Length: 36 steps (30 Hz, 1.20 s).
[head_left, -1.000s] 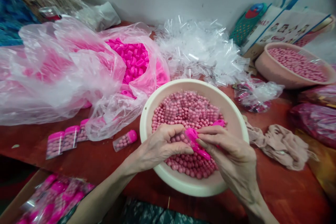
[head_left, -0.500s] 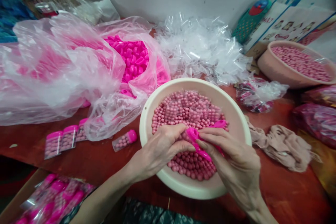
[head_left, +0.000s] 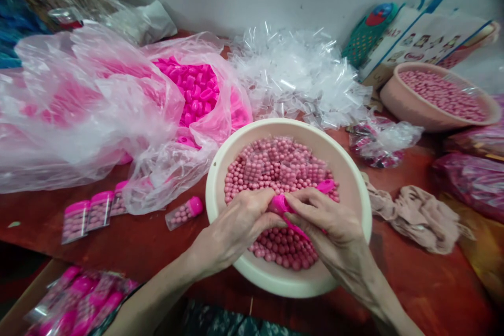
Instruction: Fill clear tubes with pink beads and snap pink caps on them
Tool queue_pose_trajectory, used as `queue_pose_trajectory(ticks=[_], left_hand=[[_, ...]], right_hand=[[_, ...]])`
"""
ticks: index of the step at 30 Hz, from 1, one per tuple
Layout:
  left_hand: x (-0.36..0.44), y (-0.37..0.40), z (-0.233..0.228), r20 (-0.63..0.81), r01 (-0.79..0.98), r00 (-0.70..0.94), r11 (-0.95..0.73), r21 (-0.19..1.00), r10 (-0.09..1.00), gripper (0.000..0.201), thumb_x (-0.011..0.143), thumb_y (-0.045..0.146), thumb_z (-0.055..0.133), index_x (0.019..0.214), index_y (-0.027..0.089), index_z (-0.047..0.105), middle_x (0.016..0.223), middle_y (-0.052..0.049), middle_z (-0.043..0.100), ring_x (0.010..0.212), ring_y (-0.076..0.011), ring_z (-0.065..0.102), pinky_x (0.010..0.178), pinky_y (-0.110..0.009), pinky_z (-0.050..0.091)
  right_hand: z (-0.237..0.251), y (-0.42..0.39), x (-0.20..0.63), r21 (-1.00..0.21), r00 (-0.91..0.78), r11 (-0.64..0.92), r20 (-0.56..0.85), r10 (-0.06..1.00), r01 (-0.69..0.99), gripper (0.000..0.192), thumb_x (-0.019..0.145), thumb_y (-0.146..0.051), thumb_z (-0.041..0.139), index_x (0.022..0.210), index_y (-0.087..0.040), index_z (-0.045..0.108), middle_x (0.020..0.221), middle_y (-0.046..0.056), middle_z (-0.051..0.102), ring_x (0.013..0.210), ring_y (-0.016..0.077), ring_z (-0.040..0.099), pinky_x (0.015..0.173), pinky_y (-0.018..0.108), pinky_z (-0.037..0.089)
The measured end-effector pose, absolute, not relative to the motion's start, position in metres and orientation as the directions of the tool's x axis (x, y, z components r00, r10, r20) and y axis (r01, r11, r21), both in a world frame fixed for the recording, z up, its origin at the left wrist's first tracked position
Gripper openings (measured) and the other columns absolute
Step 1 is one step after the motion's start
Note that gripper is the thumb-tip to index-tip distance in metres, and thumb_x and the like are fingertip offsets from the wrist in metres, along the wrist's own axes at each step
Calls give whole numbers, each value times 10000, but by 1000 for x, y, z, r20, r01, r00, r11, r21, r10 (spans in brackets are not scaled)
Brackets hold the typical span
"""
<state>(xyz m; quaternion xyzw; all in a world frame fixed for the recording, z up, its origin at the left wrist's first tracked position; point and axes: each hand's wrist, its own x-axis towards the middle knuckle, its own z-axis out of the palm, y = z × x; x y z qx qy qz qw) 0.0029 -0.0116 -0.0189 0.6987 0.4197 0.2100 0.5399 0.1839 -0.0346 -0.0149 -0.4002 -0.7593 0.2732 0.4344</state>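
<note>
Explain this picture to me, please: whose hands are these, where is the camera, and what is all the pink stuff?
The camera sits on a person's head, looking down at their own bare hands. The left hand and right hand meet over a cream bowl of pink beads, both gripping a bright pink cap. On the red table lie small filled tubes, a plastic bag of pink caps, a heap of clear empty tubes, a crumpled cloth and a second bowl of beads.
</note>
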Motion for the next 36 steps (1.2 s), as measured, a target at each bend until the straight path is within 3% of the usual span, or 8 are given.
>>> queue_pose_trajectory(ticks=[4,10,13,18,23,28,31,36], left_hand=[[3,-9,-16,-193,339,593,-25,941,782,246,835,327,569,676,159,483,625,56,495,593,-88,427,546,-211,295],[5,-7,-13,-188,276,562,32,961,805,161,818,266,575,720,144,541,670,41,529,635,-98,453,598,-210,338],[4,-5,-11,-229,178,577,153,972,784,98,787,236,595,787,138,585,742,24,559,702,-115,480,657,-223,377],[0,-3,-6,-329,73,635,369,926,699,168,756,212,596,903,130,607,754,11,552,738,-140,508,736,-272,407],[1,-3,-7,-236,129,586,198,972,775,82,785,198,559,752,124,571,707,24,499,684,-110,442,652,-224,361],[3,-6,-9,-193,151,575,129,980,795,83,814,173,527,743,132,546,698,32,480,668,-99,430,607,-208,331],[3,-7,-9,-199,175,578,118,978,791,78,815,180,523,766,130,559,703,26,479,676,-107,430,613,-214,335],[2,-7,-12,-197,227,589,74,971,784,112,827,222,521,781,135,574,692,21,482,663,-117,426,621,-225,337]], right_hand=[[-14,-34,189,-749,-391,530,384,836,398,423,848,-55,514,1191,-291,581,915,34,616,804,131,610,655,220,505],[-17,-36,178,-726,-317,548,449,835,415,437,853,-24,466,1208,-261,557,924,55,609,806,134,610,652,227,506],[-17,-35,174,-707,-291,570,490,821,419,407,852,-25,467,1197,-216,564,952,84,610,861,152,614,702,257,525],[-16,-34,175,-648,-282,582,513,810,491,424,865,-40,438,1238,-211,543,963,91,606,852,147,620,686,255,537],[-20,-40,173,-465,-300,647,620,725,604,519,878,-37,441,1367,-206,399,1027,128,590,974,181,591,774,294,536],[-18,-47,174,-331,-354,643,621,699,690,536,862,-37,473,1378,-151,383,1075,172,585,1047,234,559,851,371,511],[-14,-45,177,-387,-332,624,596,731,679,512,855,-27,467,1345,-172,438,1049,152,603,995,215,592,814,334,526],[-5,-39,182,-652,-298,550,465,834,521,416,836,-36,495,1185,-240,594,899,62,626,774,137,632,627,212,527]])
